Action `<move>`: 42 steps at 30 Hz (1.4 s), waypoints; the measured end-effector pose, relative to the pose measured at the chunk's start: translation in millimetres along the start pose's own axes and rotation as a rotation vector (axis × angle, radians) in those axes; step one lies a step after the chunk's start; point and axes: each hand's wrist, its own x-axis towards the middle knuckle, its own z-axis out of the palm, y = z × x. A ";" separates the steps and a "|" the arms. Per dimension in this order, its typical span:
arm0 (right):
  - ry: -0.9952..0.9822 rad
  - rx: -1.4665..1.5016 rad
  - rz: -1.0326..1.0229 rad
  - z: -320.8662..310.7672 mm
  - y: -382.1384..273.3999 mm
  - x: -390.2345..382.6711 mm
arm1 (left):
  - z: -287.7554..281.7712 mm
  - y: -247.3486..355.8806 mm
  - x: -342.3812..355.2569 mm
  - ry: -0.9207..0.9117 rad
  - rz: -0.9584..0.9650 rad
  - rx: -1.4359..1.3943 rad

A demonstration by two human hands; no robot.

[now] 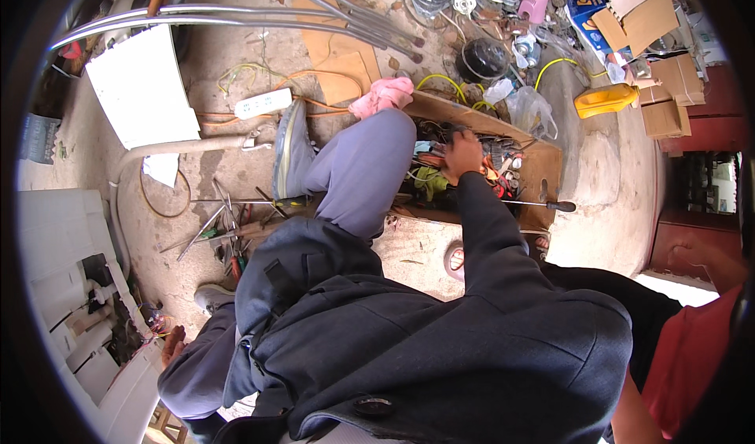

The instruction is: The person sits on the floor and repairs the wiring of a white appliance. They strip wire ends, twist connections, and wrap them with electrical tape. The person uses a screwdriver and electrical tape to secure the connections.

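My right hand (462,156) reaches down into a long wooden box (543,169) crammed with tools, cables and small parts. Its fingers curl by a dark object near the box's far side; what they grip is hidden. Orange and red cables (497,178) and a yellow-green item (430,183) lie around this hand. A long screwdriver (560,206) with a dark handle sticks out along the box's near side. At the lower left, my left hand (173,345) shows in part beside my bent leg, fingers stretched out and nothing visible in them.
Screwdrivers and pliers (233,239) lie on the floor left of my foot. A pink cloth (383,96) rests by my knee. Beyond are a white power strip (263,104), metal pipes (330,21) and a yellow bottle (605,100). A person in red (700,357) is at the right.
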 end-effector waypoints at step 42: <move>-0.642 -0.345 0.063 -57.2 -64.4 -60.5 | -12.8 -11.7 -14.0 0.023 -0.055 -0.039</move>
